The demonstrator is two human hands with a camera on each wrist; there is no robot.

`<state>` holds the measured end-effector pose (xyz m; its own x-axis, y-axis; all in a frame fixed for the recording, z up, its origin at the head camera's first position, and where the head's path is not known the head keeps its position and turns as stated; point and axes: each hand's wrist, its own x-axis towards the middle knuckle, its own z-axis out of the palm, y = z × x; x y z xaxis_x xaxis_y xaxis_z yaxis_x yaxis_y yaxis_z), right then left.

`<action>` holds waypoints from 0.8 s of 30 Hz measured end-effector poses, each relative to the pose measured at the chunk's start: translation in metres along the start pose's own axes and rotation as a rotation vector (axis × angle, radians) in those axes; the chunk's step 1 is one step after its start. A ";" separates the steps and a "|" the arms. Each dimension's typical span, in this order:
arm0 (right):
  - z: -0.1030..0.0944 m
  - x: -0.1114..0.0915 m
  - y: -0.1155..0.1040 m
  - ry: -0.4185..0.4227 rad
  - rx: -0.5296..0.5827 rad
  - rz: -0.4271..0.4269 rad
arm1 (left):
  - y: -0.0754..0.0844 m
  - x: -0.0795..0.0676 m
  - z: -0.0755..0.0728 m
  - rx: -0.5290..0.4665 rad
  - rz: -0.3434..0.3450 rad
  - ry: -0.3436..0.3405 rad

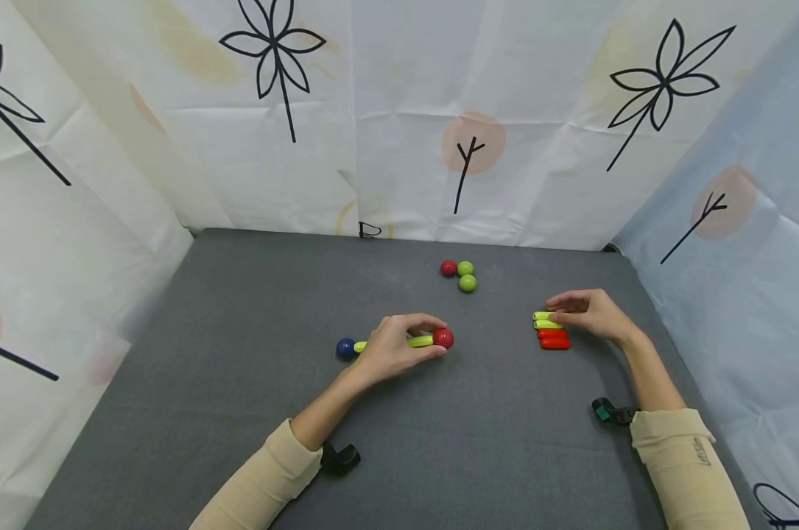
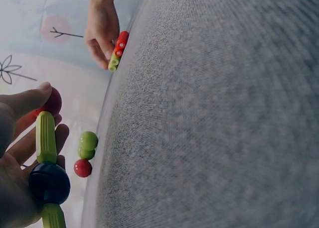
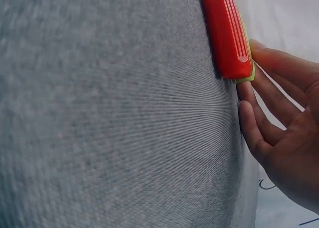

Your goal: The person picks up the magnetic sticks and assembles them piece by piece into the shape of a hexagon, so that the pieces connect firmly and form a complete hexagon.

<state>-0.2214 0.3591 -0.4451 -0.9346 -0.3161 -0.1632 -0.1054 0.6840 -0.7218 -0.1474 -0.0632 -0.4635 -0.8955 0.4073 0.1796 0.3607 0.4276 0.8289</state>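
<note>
1. Head view: on the grey table (image 1: 240,412), left of centre, the left hand (image 1: 395,346) grips a chain (image 1: 361,346). Thumb and fingers pinch its red ball (image 1: 443,337) at the right end, probably to steady the joint with the yellow rod (image 1: 420,341). An end blue ball (image 1: 346,349) closes the chain at left.
2. Head view, right side: the right hand (image 1: 594,313) is at the far end of a row, two loose yellow rods (image 1: 545,324) beyond two red rods (image 1: 554,343). They lie side by side, seemingly grouped by colour for easy picking.
3. Head view, far, right of centre: a loose red ball (image 1: 448,268) and two green balls (image 1: 467,283) sit close together, perhaps so that they are out of the hands' way.
4. Left wrist view: a middle blue ball (image 2: 49,183) joins the yellow rod to a second rod (image 2: 54,217); the hand likely hides this ball from above. The open-looking palm leaves the joints free, so the hold seems light.
5. Right wrist view: the thumb meets the row's far, yellow side, but the red rods block the contact; I cannot tell whether the pinch is closed.
</note>
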 end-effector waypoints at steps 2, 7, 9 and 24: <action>0.000 0.002 0.001 -0.005 -0.010 0.003 | 0.000 0.000 0.000 0.002 -0.001 0.001; 0.000 0.005 0.004 0.007 -0.046 -0.019 | 0.000 0.001 0.000 -0.005 -0.005 0.001; 0.000 0.005 0.003 0.027 -0.057 -0.040 | 0.001 0.001 0.000 -0.005 -0.002 0.000; 0.024 -0.001 -0.045 0.088 0.027 -0.171 | -0.001 0.001 0.000 -0.003 -0.012 0.006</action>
<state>-0.2072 0.3127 -0.4288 -0.9301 -0.3668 0.0218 -0.2570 0.6069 -0.7520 -0.1489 -0.0630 -0.4640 -0.9013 0.3971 0.1730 0.3492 0.4300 0.8325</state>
